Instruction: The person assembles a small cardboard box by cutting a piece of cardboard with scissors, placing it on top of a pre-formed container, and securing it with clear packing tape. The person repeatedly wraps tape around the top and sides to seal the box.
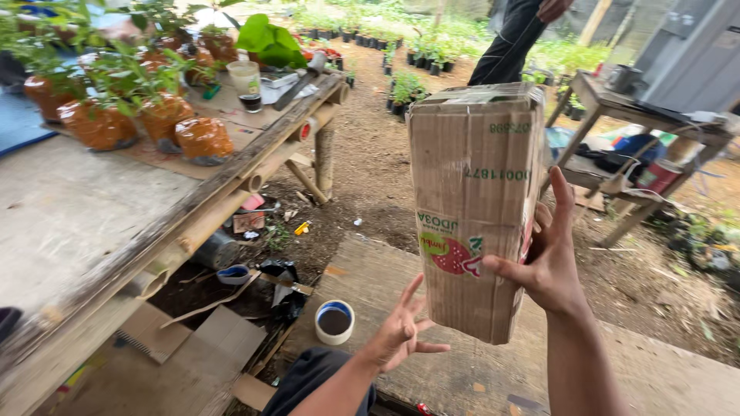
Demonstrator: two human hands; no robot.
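— So, what are the fingers doing?

— On the right hand point(549, 262) the thumb presses the front face of the cardboard box point(474, 208) and the other fingers reach up along its right side, so it grips the box at its lower right. The left hand point(401, 333) is spread wide, fingers splayed and gripping nothing, just below and left of the box's bottom corner, not touching it.

— And where is the box?

— Up in the air in front of the person, above a wooden platform point(432, 293). It stands on end, long axis nearly vertical, top tipped a little to the right, and its printing is upside down.

— What is around it?

— A white cup with dark liquid point(334, 321) sits on the platform's edge, left of the open hand. Further left runs a bamboo-edged bench point(193, 208) carrying orange bags with seedlings point(154, 115). Cardboard scraps point(208, 339) lie on the ground under it. Behind the box another person's dark-trousered leg point(509, 42) shows, and a wooden rack point(617, 115) stands to the right. Nothing sits between the hands and the box.
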